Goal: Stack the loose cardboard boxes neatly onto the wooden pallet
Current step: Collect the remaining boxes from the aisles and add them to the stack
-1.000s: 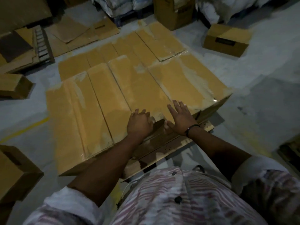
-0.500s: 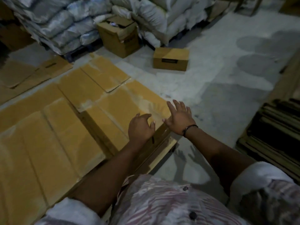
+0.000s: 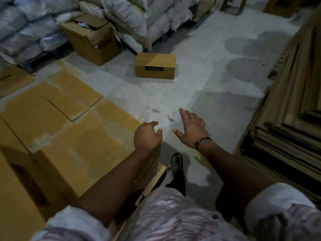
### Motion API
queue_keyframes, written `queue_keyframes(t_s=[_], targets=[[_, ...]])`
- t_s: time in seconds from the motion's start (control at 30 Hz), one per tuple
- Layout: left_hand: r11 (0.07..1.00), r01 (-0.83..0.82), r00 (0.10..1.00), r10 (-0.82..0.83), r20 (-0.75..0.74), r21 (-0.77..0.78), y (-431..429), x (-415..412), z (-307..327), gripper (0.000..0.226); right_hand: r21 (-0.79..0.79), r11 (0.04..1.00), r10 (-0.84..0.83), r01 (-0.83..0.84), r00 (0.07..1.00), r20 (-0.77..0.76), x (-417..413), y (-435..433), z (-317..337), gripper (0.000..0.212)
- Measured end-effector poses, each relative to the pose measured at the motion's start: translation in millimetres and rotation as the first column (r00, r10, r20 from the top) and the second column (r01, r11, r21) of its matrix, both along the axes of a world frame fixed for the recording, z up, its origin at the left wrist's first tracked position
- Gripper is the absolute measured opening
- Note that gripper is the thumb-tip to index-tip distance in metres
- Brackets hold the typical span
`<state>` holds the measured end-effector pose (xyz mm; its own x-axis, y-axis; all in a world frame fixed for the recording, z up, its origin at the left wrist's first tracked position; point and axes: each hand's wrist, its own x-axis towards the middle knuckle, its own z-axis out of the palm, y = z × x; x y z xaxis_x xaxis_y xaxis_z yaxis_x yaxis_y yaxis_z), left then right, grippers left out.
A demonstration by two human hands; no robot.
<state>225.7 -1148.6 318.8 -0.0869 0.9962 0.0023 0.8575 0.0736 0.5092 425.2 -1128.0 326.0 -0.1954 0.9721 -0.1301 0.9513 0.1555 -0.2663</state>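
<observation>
Left hand (image 3: 147,136), loosely curled, and right hand (image 3: 191,129), spread, are holding nothing; stacked boxes (image 3: 83,136) are sitting on the pallet (image 3: 156,178) at nine o'clock, a loose box (image 3: 155,67) at twelve, label unreadable

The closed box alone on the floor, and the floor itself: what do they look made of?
Closed box: plain brown cardboard, matte; folded edges and a dark side panel. Floor: probably bare concrete, dull grey with darker blotches.

You are looking down at a stained grey concrete floor (image 3: 199,80) in dim light; white sacks (image 3: 130,18) are lying piled along its far side.
</observation>
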Motion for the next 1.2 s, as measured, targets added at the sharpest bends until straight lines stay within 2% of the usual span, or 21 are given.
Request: queue_keyframes(t_s=[0.1, 0.23, 0.37, 0.5, 0.7, 0.87, 1.13, 1.2], targets=[[1.000, -0.022, 1.000, 0.022, 0.016, -0.003, 71.7, 22.2, -15.9, 0.042, 0.013, 0.999, 0.037, -0.037, 0.999, 0.020, 15.4, 70.7, -5.0, 0.088], [0.995, -0.078, 0.995, 0.081, 0.050, -0.056, 160.0, 49.5, -28.2, 0.042, -0.049, 0.995, 0.087, -0.085, 0.995, 0.038, 39.9, 160.2, -3.1, 0.089], [0.993, -0.061, 0.997, 0.066, 0.044, -0.100, 242.3, 69.4, -30.6, 0.042, -0.033, 0.995, 0.097, -0.095, 0.994, 0.052, 66.5, 251.5, -3.8, 0.090], [0.983, -0.080, 0.997, 0.080, -0.002, -0.164, 311.3, 78.3, -38.2, 0.043, -0.064, 0.995, 0.081, -0.080, 0.997, 0.010, 83.1, 326.0, -16.7, 0.091], [0.969, -0.148, 0.989, 0.147, -0.018, -0.198, 419.8, 94.4, -49.7, 0.043, -0.101, 0.983, 0.150, -0.151, 0.988, -0.023, 106.1, 453.8, -46.0, 0.091], [0.953, -0.230, 0.973, 0.229, -0.029, -0.195, 542.2, 113.6, -55.4, 0.044, -0.092, 0.965, 0.243, -0.245, 0.970, -0.031, 127.1, 591.0, -66.8, 0.091], [0.931, -0.329, 0.944, 0.329, -0.027, -0.156, 720.6, 146.5, -31.2, 0.043, -0.066, 0.908, 0.415, -0.413, 0.909, 0.028, 157.7, 810.3, -32.3, 0.088], [0.910, -0.379, 0.923, 0.384, -0.006, -0.167, 753.0, 152.7, -30.5, 0.043, -0.105, 0.892, 0.445, -0.440, 0.895, 0.036, 158.7, 857.3, -28.0, 0.088]])
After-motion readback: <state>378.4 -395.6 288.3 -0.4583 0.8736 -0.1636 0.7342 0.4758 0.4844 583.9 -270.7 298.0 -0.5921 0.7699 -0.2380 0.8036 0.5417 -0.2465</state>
